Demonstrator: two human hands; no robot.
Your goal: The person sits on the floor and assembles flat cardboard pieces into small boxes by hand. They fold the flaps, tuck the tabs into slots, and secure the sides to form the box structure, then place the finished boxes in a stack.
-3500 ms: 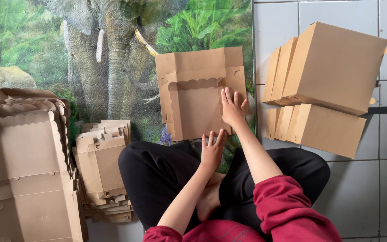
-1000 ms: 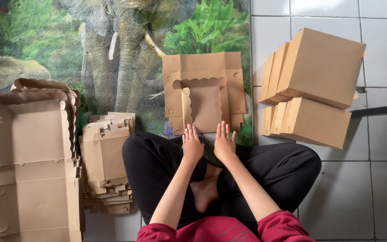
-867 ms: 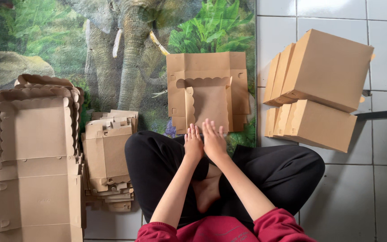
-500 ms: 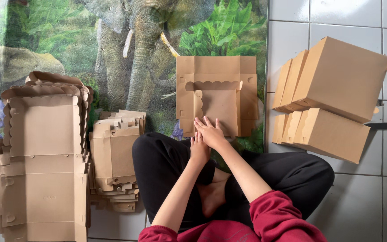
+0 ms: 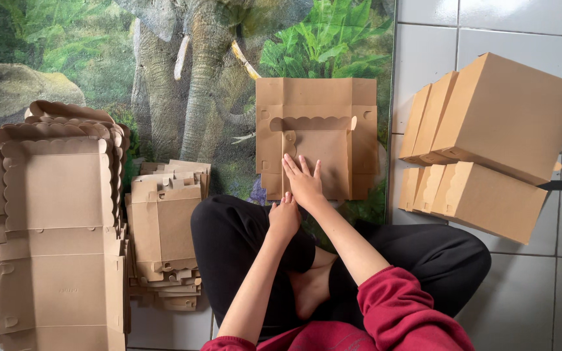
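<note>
A flat brown cardboard box blank (image 5: 317, 133) with a scalloped flap lies on the elephant-print mat (image 5: 164, 65) in front of my crossed legs. My right hand (image 5: 304, 182) rests palm down, fingers spread, on the blank's lower left part. My left hand (image 5: 285, 218) sits just below it with fingers curled, on my knee at the blank's near edge, holding nothing that I can see.
A tall stack of large unfolded blanks (image 5: 53, 227) lies at the left, with a smaller stack of flat pieces (image 5: 167, 234) beside it. Several assembled brown boxes (image 5: 489, 143) are piled on the grey tiled floor (image 5: 554, 292) at the right.
My right hand has slid forward and flattened onto the blank, and my left hand has drawn back to my knee. The blank's side flaps now lie flatter than a second ago.
</note>
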